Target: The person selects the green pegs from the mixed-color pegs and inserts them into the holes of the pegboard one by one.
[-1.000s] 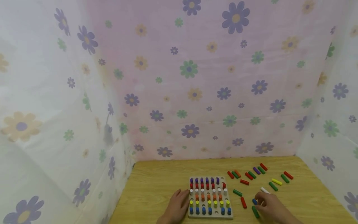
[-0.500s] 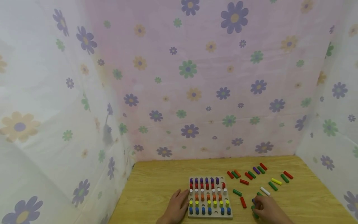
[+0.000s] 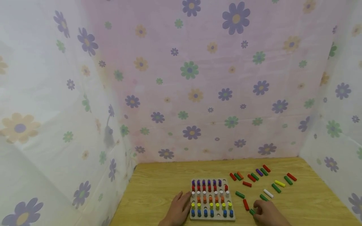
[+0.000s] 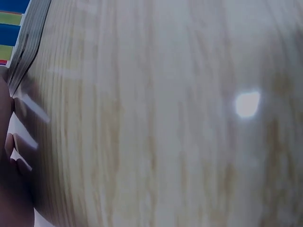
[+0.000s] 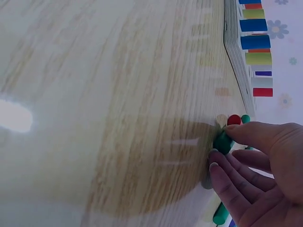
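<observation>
A pale pegboard [image 3: 198, 218] stands on the table with rows of purple, red, white, orange, yellow and blue pegs; some holes hold no peg. My left hand [image 3: 178, 209] lies at the board's left side, fingertips against its edge. In the left wrist view only part of the left hand [image 4: 14, 179] shows by the board's side [image 4: 29, 38]. My right hand [image 3: 267, 214] is low on the table, right of the board. Its thumb and fingers pinch a green peg [image 5: 222, 142], whose end [image 3: 252, 212] sticks out on the left. A red peg [image 3: 246, 204] lies beside it.
Loose pegs lie scattered right of the board, among them a white peg [image 3: 268, 193], a yellow peg [image 3: 279, 183], a purple peg [image 3: 259, 172], an orange peg [image 3: 240, 174] and several red and green ones. Flowered cloth [image 3: 209, 78] encloses the wooden table [image 3: 152, 182].
My right hand has shifted toward the near edge, and the green peg at its fingers has moved slightly left. The loose blue peg is no longer visible in the head view. My left hand stays put.
</observation>
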The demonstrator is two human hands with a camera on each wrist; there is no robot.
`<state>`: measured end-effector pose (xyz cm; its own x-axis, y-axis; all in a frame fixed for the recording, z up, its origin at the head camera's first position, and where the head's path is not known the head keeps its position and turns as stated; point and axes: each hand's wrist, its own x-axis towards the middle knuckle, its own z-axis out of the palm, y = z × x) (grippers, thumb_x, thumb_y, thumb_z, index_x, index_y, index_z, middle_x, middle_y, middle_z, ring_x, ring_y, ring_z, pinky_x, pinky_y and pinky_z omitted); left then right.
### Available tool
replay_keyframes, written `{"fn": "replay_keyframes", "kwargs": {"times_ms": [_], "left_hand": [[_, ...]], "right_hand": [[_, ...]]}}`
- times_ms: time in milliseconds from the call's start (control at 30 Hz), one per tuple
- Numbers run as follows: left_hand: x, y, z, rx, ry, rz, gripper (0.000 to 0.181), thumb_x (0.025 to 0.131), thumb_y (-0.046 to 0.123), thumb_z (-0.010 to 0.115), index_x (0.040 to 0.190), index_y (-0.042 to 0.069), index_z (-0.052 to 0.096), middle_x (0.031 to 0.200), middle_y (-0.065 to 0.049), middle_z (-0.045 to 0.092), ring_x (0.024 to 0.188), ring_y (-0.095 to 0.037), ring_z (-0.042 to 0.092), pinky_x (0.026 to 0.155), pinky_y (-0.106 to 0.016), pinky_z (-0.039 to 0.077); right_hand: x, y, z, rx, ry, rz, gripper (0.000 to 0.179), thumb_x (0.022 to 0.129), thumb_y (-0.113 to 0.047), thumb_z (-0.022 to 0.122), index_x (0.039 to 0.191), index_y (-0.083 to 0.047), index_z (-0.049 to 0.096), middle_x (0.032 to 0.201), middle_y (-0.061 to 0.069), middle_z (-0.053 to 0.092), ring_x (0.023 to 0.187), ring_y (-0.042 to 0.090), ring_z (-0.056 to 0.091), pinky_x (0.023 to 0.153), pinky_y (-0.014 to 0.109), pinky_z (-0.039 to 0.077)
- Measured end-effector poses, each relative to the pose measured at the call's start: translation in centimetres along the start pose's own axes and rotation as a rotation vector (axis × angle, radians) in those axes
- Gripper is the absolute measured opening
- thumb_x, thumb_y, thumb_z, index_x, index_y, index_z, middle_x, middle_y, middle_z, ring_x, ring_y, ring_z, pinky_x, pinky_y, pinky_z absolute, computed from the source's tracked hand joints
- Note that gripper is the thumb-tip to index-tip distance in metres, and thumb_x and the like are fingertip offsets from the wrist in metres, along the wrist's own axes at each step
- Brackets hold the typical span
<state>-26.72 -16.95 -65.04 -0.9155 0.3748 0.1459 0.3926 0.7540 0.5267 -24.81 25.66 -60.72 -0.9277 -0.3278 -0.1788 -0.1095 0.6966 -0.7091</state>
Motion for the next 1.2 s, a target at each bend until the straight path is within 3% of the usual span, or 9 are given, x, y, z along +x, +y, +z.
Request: {"fn": "replay_keyframes", "kwargs": {"times_ms": [200,367,767,967,1100,1200], "left_hand": [[-0.4,0.1,-0.1,0.038,-0.013,-0.024,0.053,0.110,0.050,0.039,0.156,0.025,0.048,0.152,-0.001,0.054,0.141,-0.047,0.042,0.109,-0.068,0.038],[-0.4,0.2,-0.1,0.071,-0.004,0.006,0.052,0.110,0.046,0.038,0.156,0.024,0.047,0.153,-0.001,0.053,0.140,-0.047,0.043,0.110,-0.067,0.037],[0.0,0.8,-0.7,0.103,-0.033,-0.037,0.054,0.110,0.048,0.037,0.157,0.022,0.046,0.157,0.002,0.049,0.146,-0.042,0.038,0.115,-0.063,0.034],[0.2,0.7,-0.7,0.110,-0.031,-0.020,0.054,0.111,0.046,0.037,0.156,0.019,0.046,0.157,0.001,0.048,0.146,-0.042,0.037,0.116,-0.063,0.032],[0.2,0.8,-0.6,0.097,-0.050,-0.041,0.055,0.110,0.048,0.037,0.156,0.020,0.047,0.157,0.002,0.048,0.147,-0.040,0.036,0.117,-0.062,0.031],[0.0,1.0,-0.6,0.075,-0.073,-0.065,0.055,0.110,0.049,0.038,0.156,0.021,0.047,0.157,0.002,0.048,0.148,-0.040,0.036,0.117,-0.063,0.031]], "right_hand": [[0.0,0.5,-0.1,-0.004,-0.050,-0.091,0.020,0.089,-0.009,0.075,0.103,0.003,0.067,0.079,0.000,0.063,0.067,0.013,0.056,0.058,0.029,0.047],[0.2,0.5,-0.3,-0.003,-0.071,-0.121,0.020,0.089,-0.009,0.075,0.103,0.003,0.067,0.080,-0.001,0.064,0.067,0.010,0.056,0.058,0.028,0.047],[0.6,-0.2,-0.3,-0.004,-0.101,-0.067,0.015,0.092,-0.005,0.073,0.100,0.006,0.068,0.082,0.002,0.066,0.073,0.019,0.061,0.062,0.035,0.054],[0.4,-0.4,-0.8,-0.019,-0.106,-0.113,0.009,0.093,-0.003,0.072,0.097,0.004,0.068,0.086,0.004,0.067,0.077,0.020,0.063,0.065,0.037,0.056],[0.3,-0.4,-0.9,0.021,-0.109,-0.080,0.017,0.094,-0.006,0.072,0.105,0.006,0.067,0.089,0.003,0.067,0.080,0.023,0.064,0.068,0.041,0.056],[1.5,1.9,-0.3,0.041,-0.106,-0.125,0.031,0.094,-0.013,0.074,0.118,0.003,0.064,0.088,-0.002,0.067,0.078,0.016,0.063,0.066,0.036,0.055]]}}
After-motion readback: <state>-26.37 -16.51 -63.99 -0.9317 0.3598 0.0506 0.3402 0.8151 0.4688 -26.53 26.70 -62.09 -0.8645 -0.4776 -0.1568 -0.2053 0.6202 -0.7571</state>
